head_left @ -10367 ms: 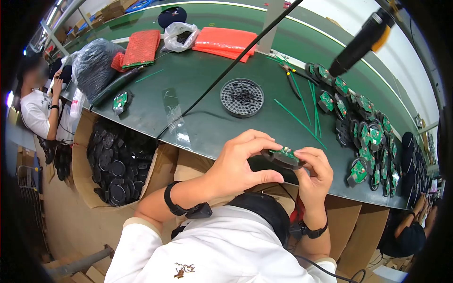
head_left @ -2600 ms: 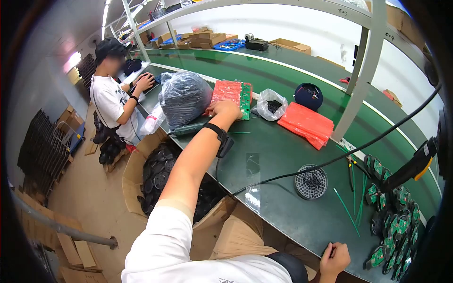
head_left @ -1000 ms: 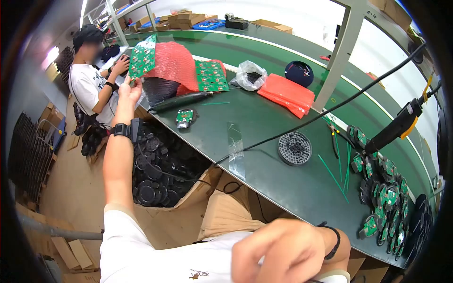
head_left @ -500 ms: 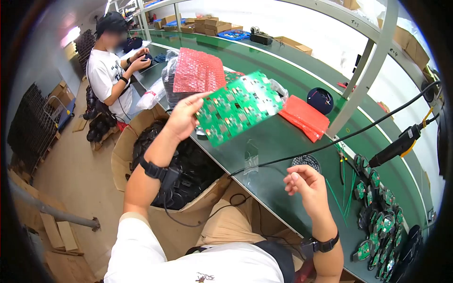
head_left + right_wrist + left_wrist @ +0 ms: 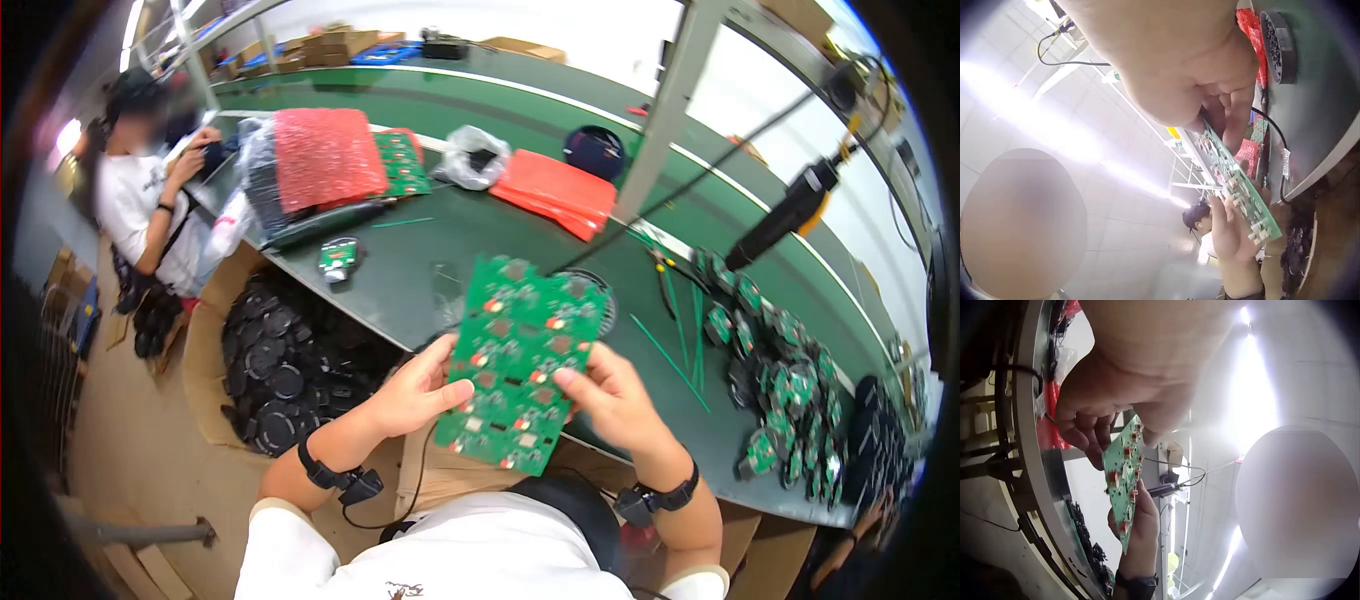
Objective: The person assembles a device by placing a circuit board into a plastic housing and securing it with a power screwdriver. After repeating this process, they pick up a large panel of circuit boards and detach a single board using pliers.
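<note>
A green circuit board panel [image 5: 512, 365], dotted with small components, is held tilted in front of my body over the table's near edge. My left hand [image 5: 412, 395] pinches its left edge, thumb on the component face. On the opposite edge my right hand [image 5: 618, 402] grips it the same way. The left wrist view shows the panel [image 5: 1124, 478] nearly edge-on between both hands. Components stand out from one face of the panel [image 5: 1238, 187] in the right wrist view. Behind it, the panel partly hides a round tray [image 5: 606, 305].
Black housings with green boards [image 5: 790, 390] are heaped at right, beside cutters [image 5: 662, 278] and thin green strips [image 5: 668, 362]. A hanging power screwdriver [image 5: 790, 212] is above. At left are red bubble wrap [image 5: 328, 160], one housing with a board [image 5: 340, 258], and a carton of black parts [image 5: 268, 350].
My left hand has lifted the panel from the bubble-wrapped stack and brought it toward my body. Half a second ago only the left hand held it; now the right hand grips it too.
</note>
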Tool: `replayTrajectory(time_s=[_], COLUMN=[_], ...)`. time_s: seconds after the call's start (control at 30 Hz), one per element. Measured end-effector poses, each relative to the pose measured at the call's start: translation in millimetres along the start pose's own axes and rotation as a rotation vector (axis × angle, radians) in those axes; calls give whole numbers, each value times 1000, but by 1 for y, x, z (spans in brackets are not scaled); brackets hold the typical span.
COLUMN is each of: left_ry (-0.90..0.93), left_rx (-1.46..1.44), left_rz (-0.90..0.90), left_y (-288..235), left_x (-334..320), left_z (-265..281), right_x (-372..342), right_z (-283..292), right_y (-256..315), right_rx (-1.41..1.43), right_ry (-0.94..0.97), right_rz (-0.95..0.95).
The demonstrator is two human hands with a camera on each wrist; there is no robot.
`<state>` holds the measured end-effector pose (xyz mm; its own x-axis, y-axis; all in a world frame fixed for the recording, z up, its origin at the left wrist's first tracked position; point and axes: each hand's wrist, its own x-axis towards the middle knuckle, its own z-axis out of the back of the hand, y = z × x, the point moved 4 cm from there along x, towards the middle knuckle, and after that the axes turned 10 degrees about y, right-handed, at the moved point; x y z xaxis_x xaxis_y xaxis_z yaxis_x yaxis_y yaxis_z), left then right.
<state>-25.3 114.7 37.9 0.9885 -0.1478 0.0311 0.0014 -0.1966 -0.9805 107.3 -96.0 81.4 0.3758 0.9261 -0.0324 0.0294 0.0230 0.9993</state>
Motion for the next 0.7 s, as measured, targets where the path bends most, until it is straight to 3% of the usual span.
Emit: replayTrajectory(time_s=[0.03,0.1,0.17,0.2,0.23,0.3,0.37,0.43,0.7], left_ry=[38,54,78,57,32,-3,-11,-37,-105], left_rx=[-12,-308,-300,-293,-287,-337,-320,-310,-361], left_rz=[8,11,37,55,72,94,143,160,102], left_y=[7,21,23,24,25,30,39,38,26], left_x=[8,21,28,30,33,37,44,50,63], left_z=[-11,-32,-44,-48,-52,-62,-63,-68,-76], right_x=[-7,-21,-40,-48,-54,-63,-65,-63,7], right_z=[-1,1,31,52,79,135,186,211,217], right_y=[-5,-10,-17,-16,-17,-24,-41,-46,-70], right_rx=[5,-13,-170,-183,-379,-1098,-1333,-1463,-1653], right_ry=[47,1,-106,-255,-414,-706,-880,-962,-754], right_rz=[-43,-62,-193,-158,-217,-79,-256,-155,-75])
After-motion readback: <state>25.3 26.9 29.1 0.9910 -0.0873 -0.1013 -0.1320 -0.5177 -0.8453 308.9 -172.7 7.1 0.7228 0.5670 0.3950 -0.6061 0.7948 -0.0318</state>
